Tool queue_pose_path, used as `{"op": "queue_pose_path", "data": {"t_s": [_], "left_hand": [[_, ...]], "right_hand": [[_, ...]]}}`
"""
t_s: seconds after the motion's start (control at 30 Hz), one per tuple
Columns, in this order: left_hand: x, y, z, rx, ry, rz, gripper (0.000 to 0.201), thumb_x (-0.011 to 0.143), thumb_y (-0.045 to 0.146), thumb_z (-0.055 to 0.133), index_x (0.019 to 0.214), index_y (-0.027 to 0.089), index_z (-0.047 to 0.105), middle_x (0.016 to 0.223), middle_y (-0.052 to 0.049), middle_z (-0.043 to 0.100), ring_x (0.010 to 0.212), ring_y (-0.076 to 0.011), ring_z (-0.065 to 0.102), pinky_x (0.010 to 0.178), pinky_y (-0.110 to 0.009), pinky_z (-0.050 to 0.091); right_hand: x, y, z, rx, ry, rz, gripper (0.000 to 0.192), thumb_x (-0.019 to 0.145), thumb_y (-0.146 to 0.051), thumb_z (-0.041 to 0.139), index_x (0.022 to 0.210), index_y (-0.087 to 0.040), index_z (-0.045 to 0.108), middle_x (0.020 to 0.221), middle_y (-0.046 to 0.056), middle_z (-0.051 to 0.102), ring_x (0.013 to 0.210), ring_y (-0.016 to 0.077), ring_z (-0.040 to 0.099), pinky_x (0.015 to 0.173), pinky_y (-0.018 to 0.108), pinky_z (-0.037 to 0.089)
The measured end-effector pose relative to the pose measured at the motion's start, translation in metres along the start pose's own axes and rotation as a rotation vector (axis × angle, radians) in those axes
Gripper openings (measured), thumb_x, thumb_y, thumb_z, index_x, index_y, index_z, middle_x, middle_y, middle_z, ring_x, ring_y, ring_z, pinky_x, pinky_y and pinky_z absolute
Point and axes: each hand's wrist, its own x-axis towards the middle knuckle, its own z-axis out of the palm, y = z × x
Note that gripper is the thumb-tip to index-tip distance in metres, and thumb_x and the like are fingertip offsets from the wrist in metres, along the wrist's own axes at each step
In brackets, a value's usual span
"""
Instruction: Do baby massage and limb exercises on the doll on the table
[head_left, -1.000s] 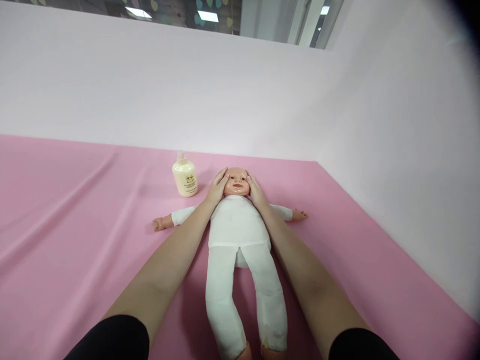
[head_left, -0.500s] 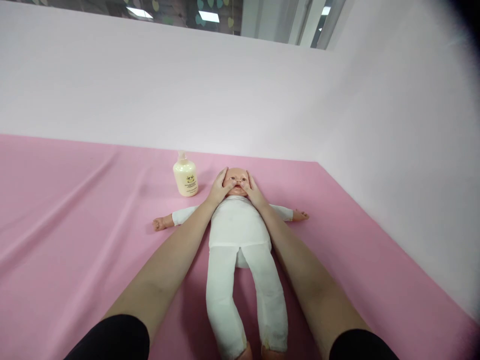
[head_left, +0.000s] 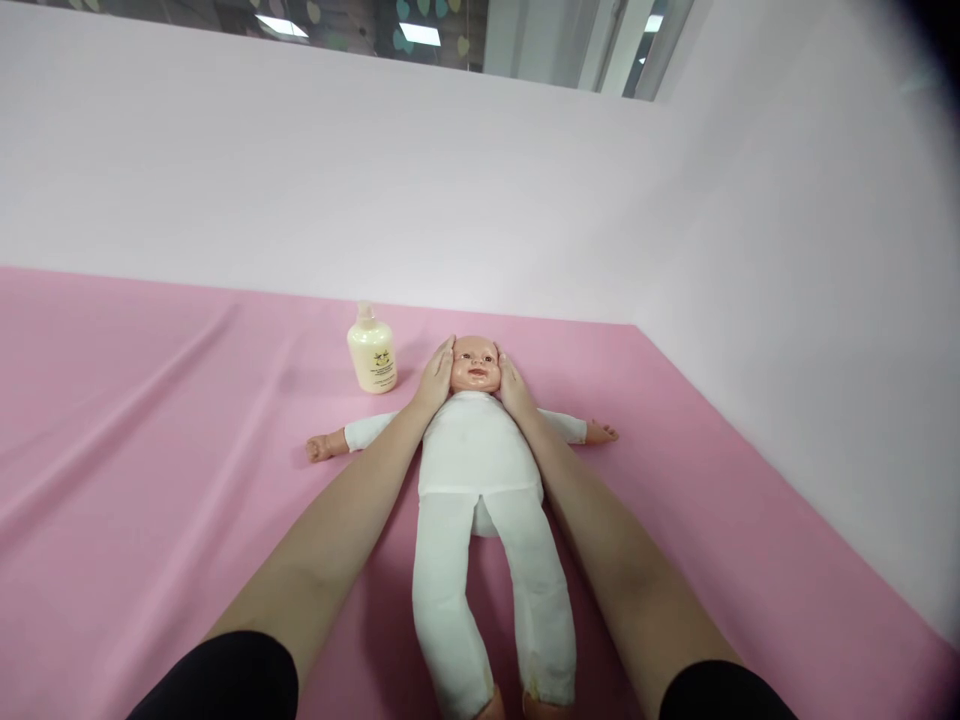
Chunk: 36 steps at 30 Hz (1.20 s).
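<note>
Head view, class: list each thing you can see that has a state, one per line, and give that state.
Doll: lying on its back, arms spread, face uncovered.
Left hand: flat against one side of the doll's head.
Right hand: flat against the other side.
Bottle: upright, cap on, untouched.
Pink sheet: spread out, creased.

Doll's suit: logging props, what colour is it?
White, plain; doll's suit shows best in the head view.

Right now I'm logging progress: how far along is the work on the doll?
Done: the white-clothed baby doll lies face up on the pink cloth. In hand: left hand and right hand cup its cheeks. Left: nothing shows on body or limbs; the cream lotion bottle stands untouched beside the head.
</note>
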Motion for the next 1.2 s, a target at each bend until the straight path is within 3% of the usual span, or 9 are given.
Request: {"op": "queue_pose_path", "data": {"t_s": [0.17,0.3,0.4,0.57,0.8,1.03,1.2], "left_hand": [[-0.003,0.007,0.0,0.083,-0.02,0.098,0.058,0.091,0.049,0.037,0.135,0.012,0.044,0.144,-0.014,0.042,0.135,-0.0226,0.035,0.116,-0.042,0.022],[-0.004,0.009,0.002,0.157,-0.055,0.153,0.071,0.082,0.05,0.053,0.139,0.01,0.036,0.145,-0.018,0.037,0.136,-0.0263,0.034,0.114,-0.044,0.024],[-0.002,0.006,0.003,0.175,-0.05,0.18,0.07,0.082,0.049,0.053,0.138,0.011,0.035,0.144,-0.019,0.038,0.135,-0.0269,0.035,0.114,-0.045,0.025],[-0.001,0.002,0.003,0.169,-0.046,0.199,0.059,0.088,0.046,0.045,0.137,0.015,0.035,0.143,-0.017,0.039,0.134,-0.0253,0.036,0.113,-0.046,0.026],[-0.003,0.005,0.004,0.211,-0.046,0.238,0.059,0.088,0.048,0.044,0.137,0.015,0.036,0.142,-0.017,0.04,0.133,-0.0256,0.036,0.113,-0.045,0.026],[-0.003,0.009,0.004,0.194,-0.051,0.192,0.064,0.086,0.052,0.047,0.137,0.014,0.036,0.142,-0.017,0.039,0.134,-0.0254,0.036,0.113,-0.044,0.025],[-0.004,0.008,0.004,0.178,-0.049,0.196,0.062,0.088,0.052,0.043,0.138,0.016,0.036,0.143,-0.016,0.039,0.134,-0.0244,0.035,0.114,-0.043,0.025]], "right_hand": [[-0.01,-0.014,-0.003,-0.114,0.068,-0.065,0.066,0.086,-0.063,0.037,0.132,-0.018,0.05,0.137,0.007,0.051,0.131,0.0212,0.043,0.114,0.038,0.028],[-0.012,-0.022,-0.002,-0.157,-0.007,-0.035,0.077,0.078,-0.063,0.052,0.139,-0.018,0.041,0.141,0.008,0.046,0.134,0.0243,0.039,0.114,0.038,0.026],[-0.011,-0.027,0.002,-0.122,-0.036,0.051,0.087,0.074,-0.061,0.058,0.144,-0.017,0.031,0.147,0.008,0.038,0.138,0.0239,0.033,0.116,0.037,0.023],[-0.01,-0.034,0.007,-0.047,-0.028,0.115,0.084,0.077,-0.059,0.052,0.145,-0.017,0.026,0.151,0.007,0.028,0.14,0.0211,0.028,0.117,0.036,0.02],[-0.006,-0.02,0.006,0.046,-0.049,0.117,0.075,0.08,-0.055,0.049,0.144,-0.021,0.027,0.149,0.003,0.035,0.137,0.0193,0.033,0.115,0.036,0.024],[-0.009,-0.022,0.004,0.019,-0.051,0.131,0.083,0.076,-0.059,0.056,0.145,-0.023,0.027,0.151,0.003,0.031,0.139,0.0198,0.029,0.116,0.036,0.022],[-0.007,-0.016,0.004,0.05,-0.052,0.12,0.078,0.08,-0.057,0.052,0.145,-0.023,0.026,0.149,0.003,0.034,0.138,0.0187,0.032,0.116,0.037,0.024]]}}
